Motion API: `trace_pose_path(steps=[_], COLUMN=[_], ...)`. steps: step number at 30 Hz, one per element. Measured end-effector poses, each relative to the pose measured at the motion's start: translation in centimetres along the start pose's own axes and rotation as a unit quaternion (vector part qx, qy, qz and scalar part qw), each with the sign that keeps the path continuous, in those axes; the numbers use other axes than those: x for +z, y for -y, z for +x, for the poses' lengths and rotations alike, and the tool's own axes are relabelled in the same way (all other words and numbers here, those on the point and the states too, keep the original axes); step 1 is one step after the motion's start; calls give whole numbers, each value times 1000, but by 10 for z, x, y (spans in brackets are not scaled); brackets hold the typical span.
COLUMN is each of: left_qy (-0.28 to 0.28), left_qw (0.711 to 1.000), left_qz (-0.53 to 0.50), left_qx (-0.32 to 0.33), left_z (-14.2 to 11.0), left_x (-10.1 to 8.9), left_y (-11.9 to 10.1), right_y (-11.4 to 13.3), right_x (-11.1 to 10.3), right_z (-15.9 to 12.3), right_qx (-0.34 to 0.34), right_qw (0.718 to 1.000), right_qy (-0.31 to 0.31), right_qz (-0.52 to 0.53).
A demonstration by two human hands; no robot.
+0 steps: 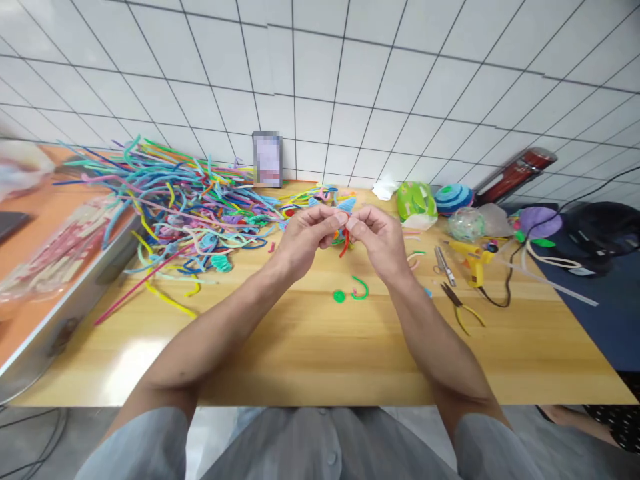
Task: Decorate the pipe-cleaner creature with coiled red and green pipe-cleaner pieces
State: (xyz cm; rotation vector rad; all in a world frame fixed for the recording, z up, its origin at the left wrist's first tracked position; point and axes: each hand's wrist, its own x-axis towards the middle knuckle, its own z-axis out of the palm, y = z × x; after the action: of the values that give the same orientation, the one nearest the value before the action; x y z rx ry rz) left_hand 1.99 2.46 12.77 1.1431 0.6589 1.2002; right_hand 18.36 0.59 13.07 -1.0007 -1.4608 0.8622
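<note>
My left hand (306, 240) and my right hand (379, 239) meet above the middle of the table, fingertips pinched close together. Between them they hold a short red pipe cleaner (345, 245), its bent end hanging down. Just behind the fingers, partly hidden, is a colourful piece with blue pointed parts (346, 205). On the table below my hands lie a flat green pipe-cleaner coil (339, 296) and a curved green pipe cleaner (362, 291).
A large heap of coloured pipe cleaners (200, 193) spreads on the left. A phone (268, 160) leans against the tiled wall. Pliers (461, 308), a yellow glue gun (473, 260) with a cord, and a red bottle (517, 175) are on the right.
</note>
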Motion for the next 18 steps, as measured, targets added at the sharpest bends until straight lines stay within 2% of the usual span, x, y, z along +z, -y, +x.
trace_pose_path(steps=[4, 8, 12, 18], left_qy=[75, 109, 161, 134], left_qw=[994, 975, 963, 974], left_qz=[76, 195, 216, 183], left_qx=[-19, 10, 20, 17], left_z=[9, 16, 17, 13], left_x=[-16, -33, -37, -29], left_y=[-5, -19, -23, -20], right_y=[2, 9, 13, 8], right_x=[-11, -16, -12, -8], right_z=[5, 5, 2, 1], right_qx=[31, 27, 11, 10], right_qw=[999, 993, 987, 992], right_qy=[28, 56, 62, 44], right_qz=[-15, -100, -147, -121])
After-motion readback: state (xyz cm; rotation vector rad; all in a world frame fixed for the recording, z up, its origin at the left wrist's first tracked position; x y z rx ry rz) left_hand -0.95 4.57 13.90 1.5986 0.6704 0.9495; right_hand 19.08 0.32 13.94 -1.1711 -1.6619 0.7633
